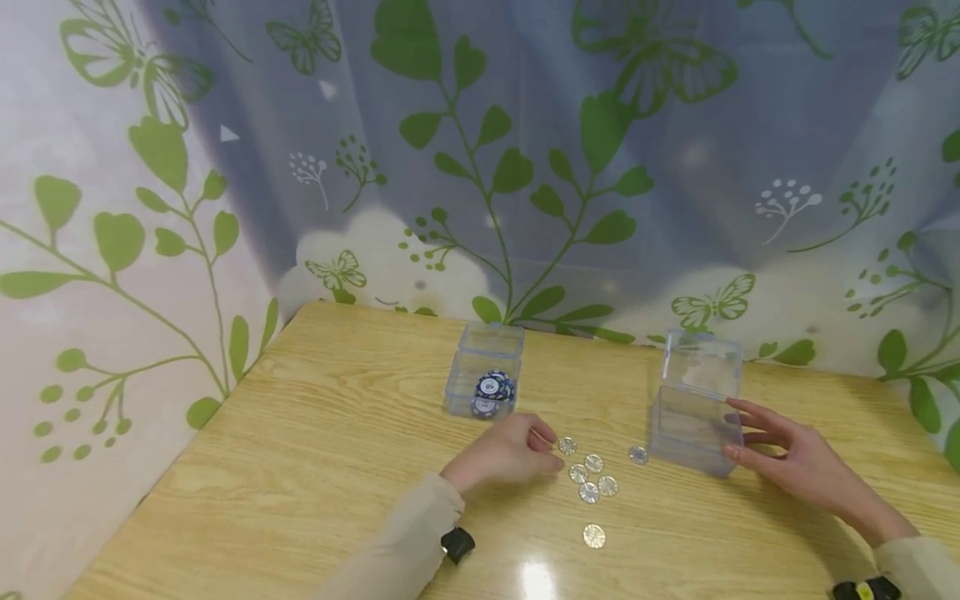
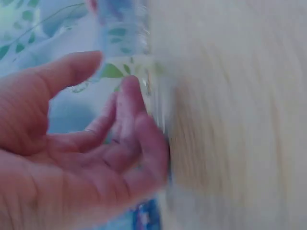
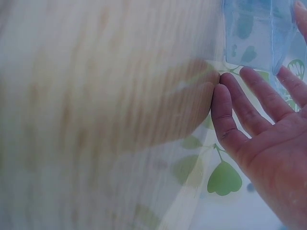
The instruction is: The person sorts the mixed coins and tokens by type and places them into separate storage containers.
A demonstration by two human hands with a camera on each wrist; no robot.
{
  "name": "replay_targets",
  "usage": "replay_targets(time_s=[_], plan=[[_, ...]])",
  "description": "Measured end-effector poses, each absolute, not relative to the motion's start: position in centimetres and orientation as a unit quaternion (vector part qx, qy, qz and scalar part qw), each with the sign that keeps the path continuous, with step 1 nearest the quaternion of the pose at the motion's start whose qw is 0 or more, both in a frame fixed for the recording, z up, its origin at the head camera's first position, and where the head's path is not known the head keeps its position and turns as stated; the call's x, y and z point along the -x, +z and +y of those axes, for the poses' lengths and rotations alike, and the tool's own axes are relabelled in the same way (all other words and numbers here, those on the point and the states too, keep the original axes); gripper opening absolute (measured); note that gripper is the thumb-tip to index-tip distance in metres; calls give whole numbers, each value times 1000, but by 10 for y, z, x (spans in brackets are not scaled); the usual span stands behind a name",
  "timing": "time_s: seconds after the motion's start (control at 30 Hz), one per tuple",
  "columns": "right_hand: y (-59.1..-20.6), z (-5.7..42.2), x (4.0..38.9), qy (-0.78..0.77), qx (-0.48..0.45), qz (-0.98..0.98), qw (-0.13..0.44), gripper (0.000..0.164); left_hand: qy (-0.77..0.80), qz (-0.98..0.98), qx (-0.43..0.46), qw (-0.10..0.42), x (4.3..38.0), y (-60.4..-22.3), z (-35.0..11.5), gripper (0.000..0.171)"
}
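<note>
My left hand [image 1: 506, 456] hovers just left of several silver coins [image 1: 588, 492] on the wooden table. Its fingers are loosely bent, and the left wrist view shows the thumb apart from them with nothing visibly held. My right hand [image 1: 798, 462] is at the right side of a clear plastic box [image 1: 693, 429], its fingers fairly straight and spread. Contact with the box is hard to tell. The lid [image 1: 702, 362] of this box stands raised at the back, and no coins show inside. One coin [image 1: 638, 455] lies close to the box's left side.
Left of the coins stands a second clear box [image 1: 459, 392] with its lid up, holding several blue-and-white poker chips [image 1: 493, 387]. A leaf-and-butterfly curtain [image 1: 480, 167] hangs behind the wooden table [image 1: 300, 467]. A single coin [image 1: 593, 536] lies nearer the front.
</note>
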State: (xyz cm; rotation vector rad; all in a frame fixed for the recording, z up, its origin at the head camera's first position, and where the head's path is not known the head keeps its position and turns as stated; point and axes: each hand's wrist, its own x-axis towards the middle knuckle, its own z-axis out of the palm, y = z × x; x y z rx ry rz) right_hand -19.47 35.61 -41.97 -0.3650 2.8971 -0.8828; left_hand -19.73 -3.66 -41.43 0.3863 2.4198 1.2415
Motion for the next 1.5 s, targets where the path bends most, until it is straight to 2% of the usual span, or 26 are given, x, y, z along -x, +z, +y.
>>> replay_targets(time_s=[0.1, 0.17, 0.33, 0.47, 0.73, 1.0, 1.23, 1.5], plan=[[-419, 356, 194, -293, 116, 948, 49, 65, 527, 812, -144, 205, 196, -415, -32, 39], [-419, 356, 194, -297, 116, 947, 52, 65, 528, 809, -154, 207, 192, -415, -27, 43], [-419, 355, 194, -304, 121, 943, 53, 64, 382, 885, -195, 182, 177, -415, -14, 51], [-419, 355, 194, -299, 121, 945, 51, 64, 292, 921, -221, 136, 173, -416, -6, 51], [-419, 358, 195, -294, 119, 947, 55, 66, 259, 932, -239, 89, 181, -419, 2, 50], [-421, 358, 197, -295, 117, 946, 64, 65, 273, 921, -258, 101, 192, -418, 1, 39], [-419, 357, 196, -295, 115, 947, 57, 66, 254, 923, -270, 101, 197, -418, -7, 17], [-420, 357, 195, -297, 114, 946, 62, 66, 268, 922, -251, 118, 198, -418, -8, 17]])
